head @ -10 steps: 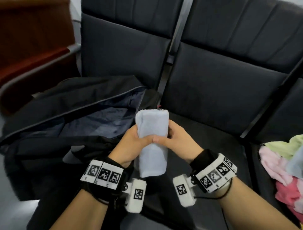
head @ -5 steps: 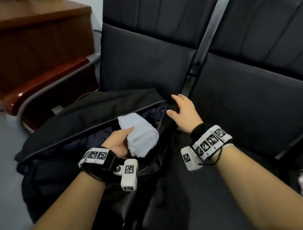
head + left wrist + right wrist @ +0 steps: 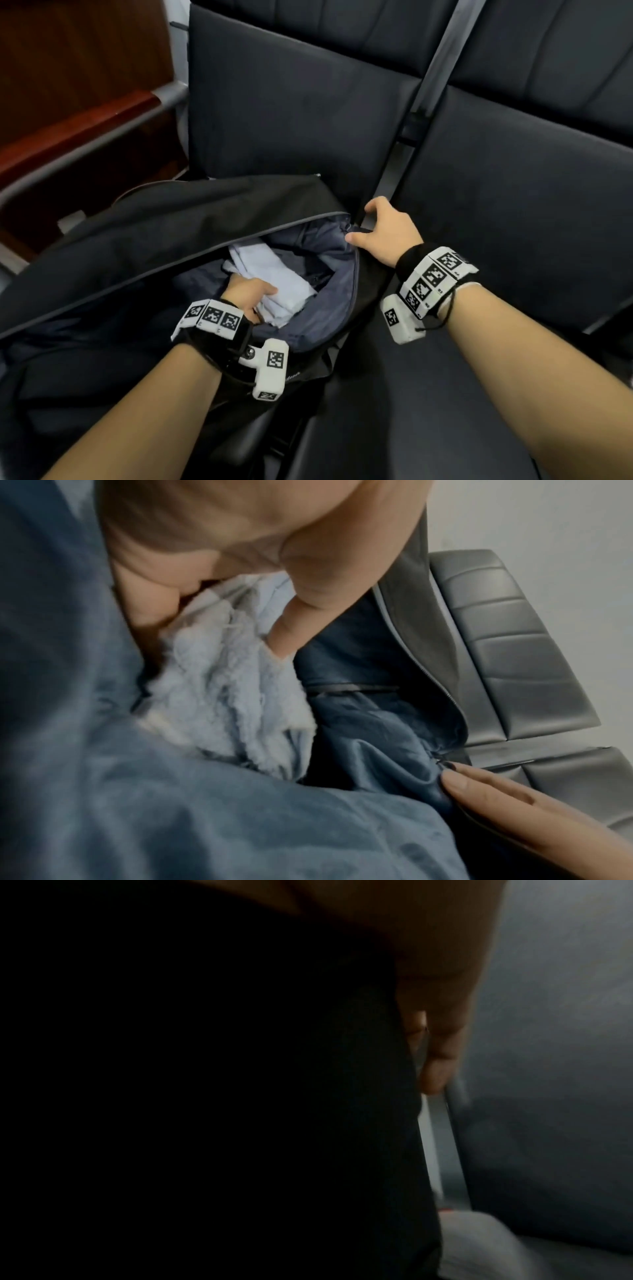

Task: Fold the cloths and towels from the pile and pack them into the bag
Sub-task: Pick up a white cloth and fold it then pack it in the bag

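Head view, from the left: a wooden armrest (image 3: 78,126) borders the black bag (image 3: 144,219), which lies open on the dark seat (image 3: 496,212). Down inside the opening, the left hand (image 3: 248,296) curls thumb and fingers round the folded pale-blue towel (image 3: 270,274), pressing it onto the grey lining. The left wrist view shows the thumb dug into the fluffy folds. Over at the bag's right rim, the right hand (image 3: 387,229) pinches the edge by the zipper's end, holding the mouth wide.
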`<state>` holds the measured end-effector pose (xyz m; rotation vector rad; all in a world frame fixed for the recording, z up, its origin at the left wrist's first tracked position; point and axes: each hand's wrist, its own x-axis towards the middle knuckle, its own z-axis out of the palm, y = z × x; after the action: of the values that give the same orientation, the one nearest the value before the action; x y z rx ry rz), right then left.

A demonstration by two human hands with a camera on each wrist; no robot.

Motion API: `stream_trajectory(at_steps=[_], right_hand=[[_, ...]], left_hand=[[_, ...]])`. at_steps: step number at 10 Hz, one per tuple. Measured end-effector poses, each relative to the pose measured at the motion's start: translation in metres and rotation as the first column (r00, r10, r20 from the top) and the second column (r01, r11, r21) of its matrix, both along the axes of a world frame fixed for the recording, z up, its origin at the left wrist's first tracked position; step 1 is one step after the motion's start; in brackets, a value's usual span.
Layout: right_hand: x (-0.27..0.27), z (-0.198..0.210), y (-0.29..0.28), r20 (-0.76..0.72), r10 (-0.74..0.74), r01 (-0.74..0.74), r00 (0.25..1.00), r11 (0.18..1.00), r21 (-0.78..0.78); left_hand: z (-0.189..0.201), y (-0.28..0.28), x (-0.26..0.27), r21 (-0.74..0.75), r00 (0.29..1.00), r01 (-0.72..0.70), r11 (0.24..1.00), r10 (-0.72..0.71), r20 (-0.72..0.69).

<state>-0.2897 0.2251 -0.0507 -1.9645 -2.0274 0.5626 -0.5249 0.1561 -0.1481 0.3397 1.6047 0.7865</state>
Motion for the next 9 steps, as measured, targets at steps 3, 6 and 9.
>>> stream_trajectory(at_steps=[3, 6, 9], right_hand=[[0.008, 0.036, -0.003, -0.103, 0.126, -0.079, 0.987, 0.923, 0.377], [0.008, 0.044, -0.021, -0.188, 0.158, -0.073, 0.969, 0.916, 0.394], [0.017, 0.025, -0.020, -0.147, 0.124, -0.072, 0.981, 0.945, 0.319]], left_hand=[[0.004, 0.044, 0.017, 0.095, 0.988, 0.153, 0.984, -0.149, -0.043], [0.008, 0.078, 0.071, 0.272, 0.986, 0.060, 0.960, -0.100, 0.137], [0.001, 0.096, 0.081, 0.214, 0.968, 0.251, 0.944, -0.248, -0.041]])
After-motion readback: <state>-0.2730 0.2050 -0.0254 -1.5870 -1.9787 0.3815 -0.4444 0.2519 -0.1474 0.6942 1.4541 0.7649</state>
